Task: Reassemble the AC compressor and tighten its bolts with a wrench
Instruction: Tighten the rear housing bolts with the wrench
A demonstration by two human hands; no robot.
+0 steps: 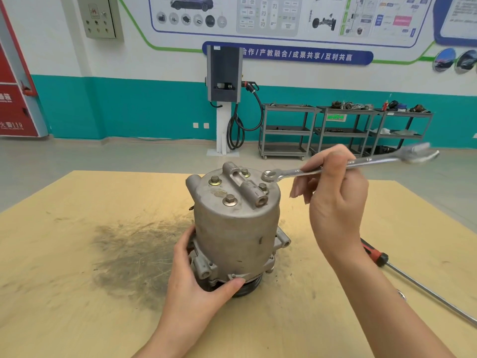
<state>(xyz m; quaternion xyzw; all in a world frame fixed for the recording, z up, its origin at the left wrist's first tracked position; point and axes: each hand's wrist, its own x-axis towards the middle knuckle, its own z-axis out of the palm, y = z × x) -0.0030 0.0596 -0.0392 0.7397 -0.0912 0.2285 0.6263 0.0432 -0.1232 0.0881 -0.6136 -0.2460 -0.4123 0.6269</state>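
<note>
At the middle of the wooden table (64,254), the AC compressor (236,228) stood on end, its long axis upright and its bolted cover facing up. Four bolts (215,180) showed on that cover, and the ring end of the wrench (335,166) sat over a fifth spot at the far right rim. The wrench ran right and slightly away, its open end blurred. The right hand (333,200) grasped the shaft just right of the compressor; the left hand (204,280) clasped the near-left base, steadying it. A red-handled screwdriver (413,277) lay near right. No containers held anything here.
</note>
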